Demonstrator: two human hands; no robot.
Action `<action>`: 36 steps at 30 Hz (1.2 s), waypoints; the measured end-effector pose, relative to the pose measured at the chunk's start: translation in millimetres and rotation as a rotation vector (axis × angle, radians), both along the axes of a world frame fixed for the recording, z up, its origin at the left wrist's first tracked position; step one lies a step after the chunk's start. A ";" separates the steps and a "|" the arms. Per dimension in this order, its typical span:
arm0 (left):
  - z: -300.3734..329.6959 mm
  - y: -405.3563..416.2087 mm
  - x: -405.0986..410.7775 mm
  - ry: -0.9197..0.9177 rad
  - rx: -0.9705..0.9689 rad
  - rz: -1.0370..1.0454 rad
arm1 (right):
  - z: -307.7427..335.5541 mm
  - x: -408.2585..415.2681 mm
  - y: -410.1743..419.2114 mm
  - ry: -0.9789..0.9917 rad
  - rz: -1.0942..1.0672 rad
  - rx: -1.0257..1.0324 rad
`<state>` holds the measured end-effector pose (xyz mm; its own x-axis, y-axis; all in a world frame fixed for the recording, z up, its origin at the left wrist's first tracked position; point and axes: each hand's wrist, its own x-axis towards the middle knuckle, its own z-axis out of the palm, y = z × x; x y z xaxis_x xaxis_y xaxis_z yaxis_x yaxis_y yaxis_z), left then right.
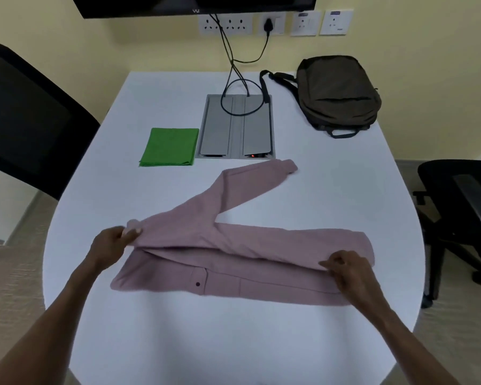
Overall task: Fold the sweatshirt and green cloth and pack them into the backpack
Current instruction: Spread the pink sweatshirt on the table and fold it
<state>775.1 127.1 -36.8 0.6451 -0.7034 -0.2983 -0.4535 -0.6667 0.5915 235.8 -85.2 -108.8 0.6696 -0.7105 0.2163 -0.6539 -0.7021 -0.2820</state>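
Observation:
A pink sweatshirt point(233, 262) lies across the near middle of the white table point(233, 343), doubled lengthwise, with one sleeve stretching up and right toward the grey panel. My left hand point(114, 243) pinches the folded edge at the sweatshirt's left end. My right hand point(345, 266) grips the same folded edge near the right end. The green cloth point(168, 147) sits folded into a flat rectangle farther back on the left. The dark backpack point(339, 93) lies closed at the far right corner, its strap trailing left.
A grey cable hatch point(235, 127) is set into the table's middle, with black cables point(231, 68) running up to wall sockets. A black chair back point(25, 118) stands at the left, another chair point(461, 195) at the right. A screen hangs above.

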 end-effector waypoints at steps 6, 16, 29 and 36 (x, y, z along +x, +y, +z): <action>-42.4 14.8 -7.4 -0.155 0.299 -0.056 | -30.0 -1.9 29.7 0.200 -0.054 0.045; -41.9 -54.1 -53.3 -0.333 0.086 -0.159 | -3.7 56.6 4.4 0.451 -0.282 0.368; -108.5 -31.6 -51.2 -0.083 0.400 -0.070 | -15.0 59.5 -48.2 0.648 -0.436 0.689; -64.4 -45.7 -48.8 -0.077 0.410 -0.009 | 1.5 111.3 -50.2 0.461 -0.466 0.368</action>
<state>726.3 81.4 -101.3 0.6709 -0.5421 -0.5060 -0.4930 -0.8358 0.2417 347.2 -135.4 -107.3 0.2473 -0.9148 -0.3195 -0.9689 -0.2372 -0.0707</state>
